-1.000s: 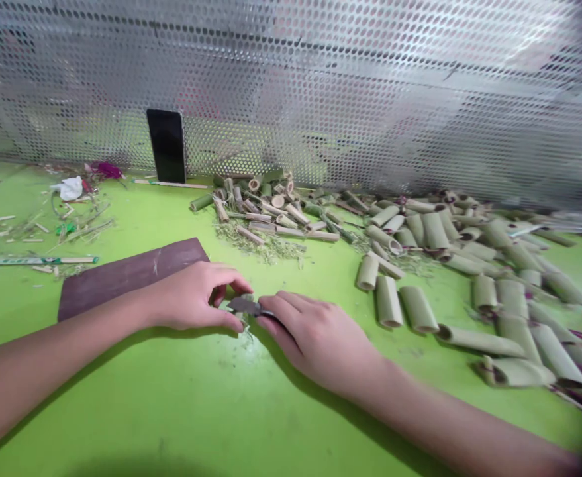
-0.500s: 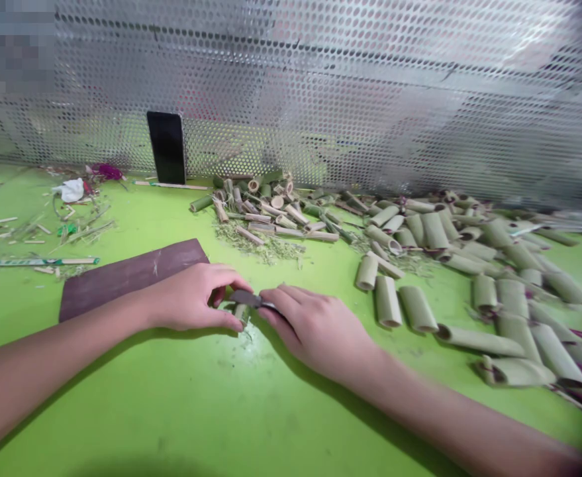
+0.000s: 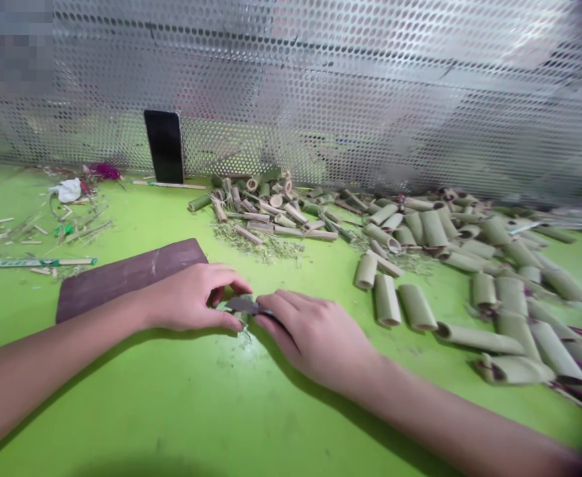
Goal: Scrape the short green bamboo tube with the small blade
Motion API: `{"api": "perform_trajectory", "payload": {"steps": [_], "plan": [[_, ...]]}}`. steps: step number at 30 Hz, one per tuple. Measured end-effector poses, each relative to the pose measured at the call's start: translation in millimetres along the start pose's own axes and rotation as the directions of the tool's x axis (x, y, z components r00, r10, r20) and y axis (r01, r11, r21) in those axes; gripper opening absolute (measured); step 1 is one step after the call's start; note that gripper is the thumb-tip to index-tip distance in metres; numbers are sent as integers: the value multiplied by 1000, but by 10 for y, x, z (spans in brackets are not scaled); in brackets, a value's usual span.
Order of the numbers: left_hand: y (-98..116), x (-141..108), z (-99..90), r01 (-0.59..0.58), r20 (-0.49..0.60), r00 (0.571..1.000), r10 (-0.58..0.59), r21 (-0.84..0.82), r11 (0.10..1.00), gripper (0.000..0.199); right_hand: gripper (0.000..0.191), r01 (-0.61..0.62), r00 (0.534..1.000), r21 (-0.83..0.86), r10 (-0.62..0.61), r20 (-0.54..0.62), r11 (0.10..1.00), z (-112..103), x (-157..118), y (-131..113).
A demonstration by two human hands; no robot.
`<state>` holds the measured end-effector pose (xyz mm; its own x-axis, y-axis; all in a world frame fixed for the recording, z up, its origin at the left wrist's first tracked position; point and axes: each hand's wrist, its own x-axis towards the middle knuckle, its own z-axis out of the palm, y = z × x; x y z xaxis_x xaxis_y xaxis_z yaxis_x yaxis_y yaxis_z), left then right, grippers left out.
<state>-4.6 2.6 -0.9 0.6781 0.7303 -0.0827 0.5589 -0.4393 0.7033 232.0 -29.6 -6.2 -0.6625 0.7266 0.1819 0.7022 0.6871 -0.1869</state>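
Observation:
My right hand is closed round the handle of a small knife, its blade pointing left. Between the thumb and fingers of my left hand is a short piece of bamboo, held close to the green table top. The blade lies across the bamboo piece and hides part of it. Fine shavings are scattered just beneath. Behind my left forearm lies a flat brown wooden board.
A dark phone leans upright against the perforated metal screen. Bamboo offcuts and shavings are heaped at the back. Many bamboo tube sections spread over the right side. White tissue and a paper-wrapped stick lie at left.
The knife in my right hand has shifted slightly down and left over the bamboo piece, and more of the piece is covered. My left hand stays almost in place.

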Motion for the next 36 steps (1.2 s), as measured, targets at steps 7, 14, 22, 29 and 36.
{"api": "perform_trajectory", "payload": {"steps": [7,14,22,29,36], "plan": [[7,-8,4,15,1,1000,-15,16,1000,52,24,-27,999,16,27,25,999,-7,-2,-11],[-26,-16,24,-44,-12,999,45,69,997,54,24,-35,999,24,34,40,999,13,12,7],[-66,-29,61,-131,-52,989,138,119,984,53,25,-35,998,27,33,47,999,5,21,16],[-78,-38,61,-161,-81,983,168,88,983,46,25,-25,999,20,24,34,999,26,2,8],[-94,-46,75,-164,-118,977,178,115,980,43,25,-67,997,-3,67,41,998,40,4,-43]]}}
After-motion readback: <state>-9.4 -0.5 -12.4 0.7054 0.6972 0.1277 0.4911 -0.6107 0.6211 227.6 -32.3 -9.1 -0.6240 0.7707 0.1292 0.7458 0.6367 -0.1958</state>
